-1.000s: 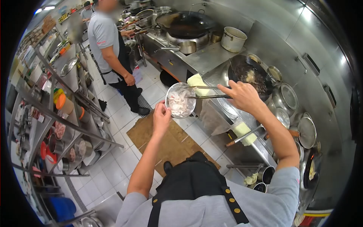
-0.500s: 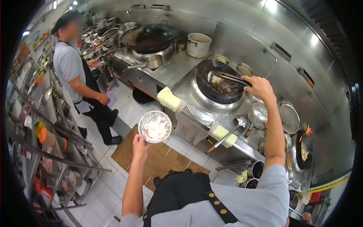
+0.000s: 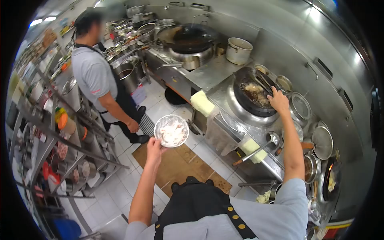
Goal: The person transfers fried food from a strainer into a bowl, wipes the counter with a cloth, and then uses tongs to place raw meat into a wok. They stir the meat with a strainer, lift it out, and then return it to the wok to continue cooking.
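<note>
Right hand (image 3: 279,101) holding tongs (image 3: 264,83), wok contents (image 3: 253,87) unclear

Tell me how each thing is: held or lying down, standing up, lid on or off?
Left hand: closed on the bowl's edge
Bowl: held up, with pale pieces inside
Right hand: closed on the tongs
Tongs: held over the wok; can't tell if squeezed shut
Wok: uncovered, food inside
Ladle: lying down, unheld
Tall pot: upright, lid off
</note>
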Available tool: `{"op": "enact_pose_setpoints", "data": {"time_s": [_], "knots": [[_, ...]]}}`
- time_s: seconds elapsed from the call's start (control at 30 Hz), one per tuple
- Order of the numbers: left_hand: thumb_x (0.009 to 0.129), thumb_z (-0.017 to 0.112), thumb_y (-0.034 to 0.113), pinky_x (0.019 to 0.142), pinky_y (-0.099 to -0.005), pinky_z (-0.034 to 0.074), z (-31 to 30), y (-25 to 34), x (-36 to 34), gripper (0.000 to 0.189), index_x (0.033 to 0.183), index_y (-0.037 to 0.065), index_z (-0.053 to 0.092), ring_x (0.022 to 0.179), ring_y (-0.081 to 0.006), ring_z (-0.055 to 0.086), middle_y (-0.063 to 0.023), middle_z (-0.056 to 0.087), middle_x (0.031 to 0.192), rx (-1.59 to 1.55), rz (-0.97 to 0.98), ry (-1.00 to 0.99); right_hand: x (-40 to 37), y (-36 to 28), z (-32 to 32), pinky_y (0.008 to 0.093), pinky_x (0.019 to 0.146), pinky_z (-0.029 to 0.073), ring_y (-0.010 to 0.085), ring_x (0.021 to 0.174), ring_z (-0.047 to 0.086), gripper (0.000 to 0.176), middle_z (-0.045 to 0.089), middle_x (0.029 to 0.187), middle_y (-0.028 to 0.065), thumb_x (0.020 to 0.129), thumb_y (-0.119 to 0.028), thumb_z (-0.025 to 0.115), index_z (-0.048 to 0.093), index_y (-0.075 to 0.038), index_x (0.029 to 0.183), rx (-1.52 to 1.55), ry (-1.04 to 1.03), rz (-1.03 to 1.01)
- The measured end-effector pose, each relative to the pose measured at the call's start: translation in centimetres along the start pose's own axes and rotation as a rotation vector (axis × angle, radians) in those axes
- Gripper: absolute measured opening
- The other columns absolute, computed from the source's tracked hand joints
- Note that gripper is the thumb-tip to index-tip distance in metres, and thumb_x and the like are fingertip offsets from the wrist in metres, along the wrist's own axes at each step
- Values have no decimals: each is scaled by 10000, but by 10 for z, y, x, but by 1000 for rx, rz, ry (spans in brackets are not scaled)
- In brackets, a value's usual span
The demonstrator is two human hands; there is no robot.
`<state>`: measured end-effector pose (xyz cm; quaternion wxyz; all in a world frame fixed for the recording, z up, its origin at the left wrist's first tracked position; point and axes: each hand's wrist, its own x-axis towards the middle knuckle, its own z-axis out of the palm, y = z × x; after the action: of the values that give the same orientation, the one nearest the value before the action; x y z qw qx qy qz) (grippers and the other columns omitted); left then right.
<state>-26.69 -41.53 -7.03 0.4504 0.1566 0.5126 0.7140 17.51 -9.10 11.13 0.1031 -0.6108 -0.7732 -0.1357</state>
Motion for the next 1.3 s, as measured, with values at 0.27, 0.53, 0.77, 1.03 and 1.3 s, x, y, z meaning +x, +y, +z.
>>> {"op": "enact_pose_setpoints", "data": {"time_s": [0.27,0.53,0.77,1.03,1.3], "knots": [[920,525,111,684,-360,586,40,26,24,103,878,64,444,902,-196,632,-110,596,1044,199,128,-59,-72,-122,-112,417,680,506,305,786,639,546,582,917,114,773,-304,714,533,-210,1279,99,-19,-763],[898,543,42,667,-365,625,74,19,25,156,812,25,414,926,-234,627,-151,542,1152,714,741,-189,-88,-138,-113,408,578,506,287,673,639,474,592,886,85,778,-306,705,568,-224,1224,6,-32,-839],[920,535,70,641,-388,621,92,-13,31,125,859,71,426,792,-187,609,-64,501,903,174,146,-227,-81,-77,-133,426,696,499,323,820,629,473,616,914,108,807,-298,675,567,-198,1256,194,-40,-652],[923,532,110,711,-427,606,121,-40,29,98,877,60,460,861,-208,625,-74,545,913,13,-44,-251,-54,21,-129,416,874,463,343,1019,600,500,648,1100,137,796,-194,661,548,-160,1282,307,58,-369],[927,495,67,719,-473,598,102,-26,9,110,836,76,433,850,-188,615,-67,537,887,25,-35,-118,7,46,-15,449,874,500,340,1029,626,487,653,1124,151,804,-310,619,561,-193,1273,-85,-278,-18]]}}
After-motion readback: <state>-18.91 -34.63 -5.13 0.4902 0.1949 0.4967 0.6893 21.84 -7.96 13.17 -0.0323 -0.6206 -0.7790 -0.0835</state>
